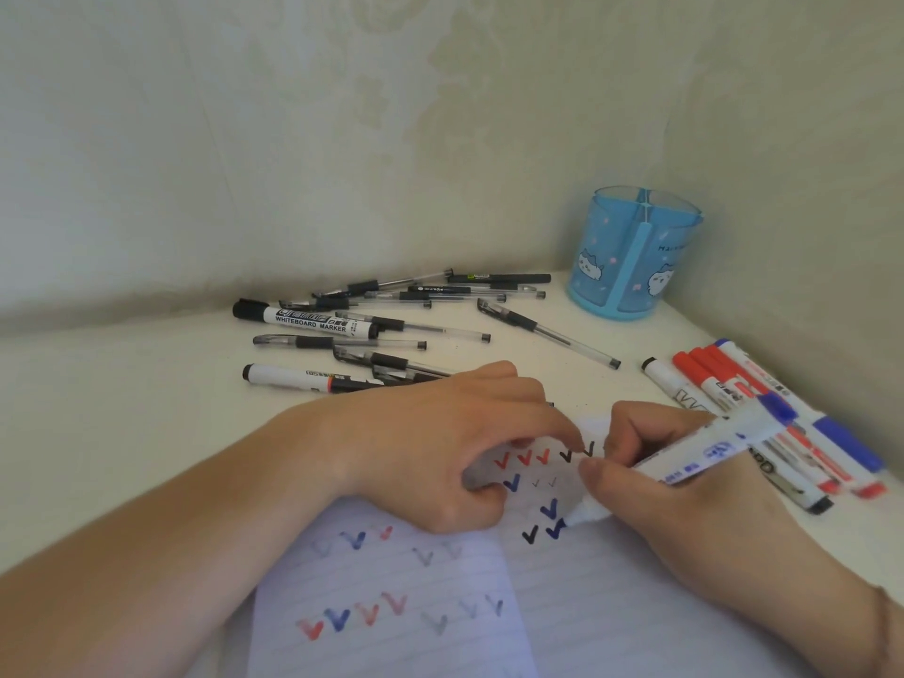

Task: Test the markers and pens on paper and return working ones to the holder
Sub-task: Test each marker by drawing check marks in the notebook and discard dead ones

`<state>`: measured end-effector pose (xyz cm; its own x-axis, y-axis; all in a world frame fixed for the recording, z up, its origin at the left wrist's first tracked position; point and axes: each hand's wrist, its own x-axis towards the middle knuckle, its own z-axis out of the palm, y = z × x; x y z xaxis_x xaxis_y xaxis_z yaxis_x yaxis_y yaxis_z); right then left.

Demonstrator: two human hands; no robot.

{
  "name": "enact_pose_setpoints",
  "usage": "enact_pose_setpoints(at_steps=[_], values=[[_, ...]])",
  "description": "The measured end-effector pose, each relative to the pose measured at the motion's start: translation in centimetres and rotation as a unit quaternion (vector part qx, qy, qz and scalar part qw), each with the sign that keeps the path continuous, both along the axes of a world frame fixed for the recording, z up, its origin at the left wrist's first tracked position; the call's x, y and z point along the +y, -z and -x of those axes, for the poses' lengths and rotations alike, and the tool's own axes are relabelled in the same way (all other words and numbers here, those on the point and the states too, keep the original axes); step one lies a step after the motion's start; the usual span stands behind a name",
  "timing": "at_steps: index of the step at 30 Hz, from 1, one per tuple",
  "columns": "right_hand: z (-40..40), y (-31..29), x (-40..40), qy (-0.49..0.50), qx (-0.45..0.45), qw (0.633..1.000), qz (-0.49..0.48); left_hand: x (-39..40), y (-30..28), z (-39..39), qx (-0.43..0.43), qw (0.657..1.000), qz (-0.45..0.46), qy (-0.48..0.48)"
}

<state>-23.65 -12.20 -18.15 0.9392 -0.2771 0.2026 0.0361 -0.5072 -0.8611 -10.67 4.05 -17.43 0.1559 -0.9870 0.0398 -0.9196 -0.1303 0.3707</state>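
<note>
My right hand point(685, 486) grips a white marker with a blue cap posted on its back end point(704, 452), its tip touching the lined paper point(611, 604) beside a fresh blue tick. My left hand point(440, 447) lies on the paper's top, fingers curled and pressing it down; nothing shows in its grasp. Red, blue and black ticks cover the sheet. The blue translucent pen holder point(636, 256) stands at the back right corner, and nothing sticks out of its top. A pile of black gel pens and black whiteboard markers point(381, 325) lies behind my left hand.
A row of red, blue and black whiteboard markers point(763, 408) lies at the right, partly under my right hand. One gel pen point(548, 332) lies apart in front of the holder. Walls close in behind and on the right of the white desk point(122, 408).
</note>
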Motion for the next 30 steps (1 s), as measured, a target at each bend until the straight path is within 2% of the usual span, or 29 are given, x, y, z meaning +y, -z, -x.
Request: enact_pose_setpoints(at_steps=[4, 10, 15, 21, 25, 28, 30], values=[[0.3, -0.1, -0.5, 0.004, -0.039, 0.990, -0.134, -0.2, 0.3, -0.1, 0.095, 0.993, 0.023, -0.059], [0.0, -0.6, -1.0, -0.044, -0.132, 0.964, -0.227, -0.5, 0.1, 0.0, 0.141, 0.977, 0.113, -0.109], [0.0, -0.5, -1.3, -0.011, -0.138, 0.965, -0.221, -0.5, -0.2, 0.4, 0.169, 0.972, 0.129, -0.098], [-0.1, -0.4, -1.5, -0.067, -0.104, 0.966, -0.226, -0.5, -0.3, 0.5, 0.153, 0.973, 0.161, -0.056], [0.0, -0.5, -1.3, -0.083, -0.133, 0.954, -0.255, -0.6, -0.5, 0.4, 0.142, 0.963, 0.218, -0.070], [-0.2, -0.4, -1.0, -0.069, -0.140, 0.960, -0.234, -0.4, -0.4, 0.1, 0.061, 0.972, 0.210, -0.082], [-0.1, -0.4, -0.7, -0.074, -0.138, 0.960, -0.231, -0.4, -0.4, 0.2, 0.047, 0.975, 0.200, -0.080]])
